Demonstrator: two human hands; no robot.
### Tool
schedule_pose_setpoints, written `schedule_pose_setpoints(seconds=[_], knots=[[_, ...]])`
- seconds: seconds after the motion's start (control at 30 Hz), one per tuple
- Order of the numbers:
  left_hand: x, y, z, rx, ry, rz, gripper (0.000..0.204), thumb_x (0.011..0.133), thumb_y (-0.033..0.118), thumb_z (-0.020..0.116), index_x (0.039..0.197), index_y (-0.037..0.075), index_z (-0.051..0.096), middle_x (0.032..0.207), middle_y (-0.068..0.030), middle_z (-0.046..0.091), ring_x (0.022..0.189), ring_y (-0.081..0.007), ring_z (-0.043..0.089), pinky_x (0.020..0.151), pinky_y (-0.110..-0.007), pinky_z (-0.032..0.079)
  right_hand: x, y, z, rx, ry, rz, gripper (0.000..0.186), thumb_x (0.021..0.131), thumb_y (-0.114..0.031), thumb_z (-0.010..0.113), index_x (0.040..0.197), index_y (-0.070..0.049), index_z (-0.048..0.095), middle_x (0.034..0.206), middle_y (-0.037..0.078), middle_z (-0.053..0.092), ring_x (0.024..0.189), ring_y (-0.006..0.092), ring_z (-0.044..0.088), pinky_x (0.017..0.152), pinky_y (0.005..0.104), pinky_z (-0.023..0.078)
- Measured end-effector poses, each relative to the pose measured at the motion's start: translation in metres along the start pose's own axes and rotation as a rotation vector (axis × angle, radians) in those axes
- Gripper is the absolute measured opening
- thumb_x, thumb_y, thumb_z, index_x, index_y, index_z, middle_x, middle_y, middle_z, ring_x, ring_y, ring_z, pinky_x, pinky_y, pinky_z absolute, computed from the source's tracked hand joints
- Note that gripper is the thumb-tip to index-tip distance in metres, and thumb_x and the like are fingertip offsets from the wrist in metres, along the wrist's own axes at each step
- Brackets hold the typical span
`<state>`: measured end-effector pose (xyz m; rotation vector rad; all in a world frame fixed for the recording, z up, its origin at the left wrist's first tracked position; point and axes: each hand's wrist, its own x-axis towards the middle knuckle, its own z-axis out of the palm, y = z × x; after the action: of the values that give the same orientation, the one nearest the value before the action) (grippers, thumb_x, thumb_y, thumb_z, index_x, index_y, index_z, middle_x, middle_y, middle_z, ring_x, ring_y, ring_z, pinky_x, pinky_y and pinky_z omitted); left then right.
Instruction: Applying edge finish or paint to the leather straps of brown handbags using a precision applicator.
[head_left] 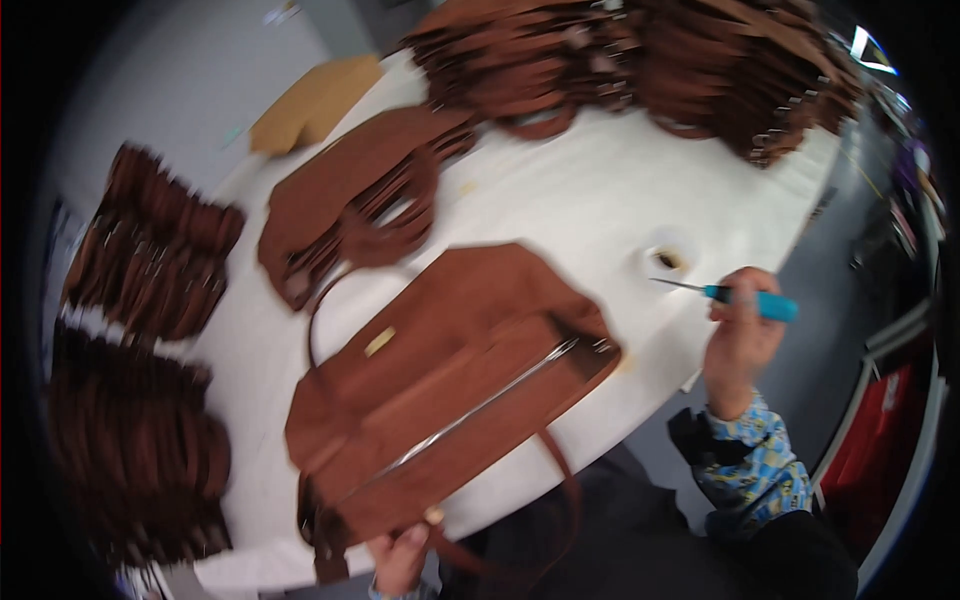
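Note:
A brown handbag (450,350) lies tilted across the white table in front of me, its silver zipper line facing me and a small gold plate on its far panel. My left hand (402,556) grips the bag's near edge, thumb on top beside a small gold fitting; the other fingers are partly hidden under it. To the right of the bag, my right hand (743,335) is closed around the teal handle of an awl (768,303). The awl's thin metal tip points left, close to a small white round pot (668,258) with something yellowish inside.
Another brown bag (350,180) lies beyond mine, next to a tan sheet (315,103). Stacked brown bags (520,60) line the far edge, with more piles (150,245) at the left. A red container (875,440) stands off the table at the right.

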<state>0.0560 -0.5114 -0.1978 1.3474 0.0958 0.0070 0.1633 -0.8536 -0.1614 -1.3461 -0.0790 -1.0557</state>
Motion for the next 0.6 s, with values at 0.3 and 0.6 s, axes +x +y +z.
schedule_pose_setpoints(seconds=[0.3,0.6], knots=[[0.011,-0.005,0.010,0.027,-0.147,-0.039,0.027,0.080,0.004,0.061,0.106,0.001,0.054,0.098,-0.0026,0.058,0.087,-0.0111,0.054,0.076,-0.026,0.045,-0.050,-0.059,0.062,0.341,-1.033,0.499,0.022,0.077,-0.013,0.063,0.093,0.002,0.059,0.081,0.011,0.061,0.077,0.0162,0.056,0.067,0.0258,0.045],[0.013,-0.004,0.013,0.022,-0.245,-0.023,0.027,0.082,0.010,0.061,0.107,0.001,0.056,0.097,-0.0009,0.059,0.086,-0.0083,0.053,0.074,-0.023,0.045,-0.073,-0.060,0.079,0.244,-1.192,0.507,0.020,0.077,-0.010,0.064,0.093,0.002,0.060,0.081,0.008,0.065,0.081,0.0171,0.055,0.073,0.0275,0.043]])
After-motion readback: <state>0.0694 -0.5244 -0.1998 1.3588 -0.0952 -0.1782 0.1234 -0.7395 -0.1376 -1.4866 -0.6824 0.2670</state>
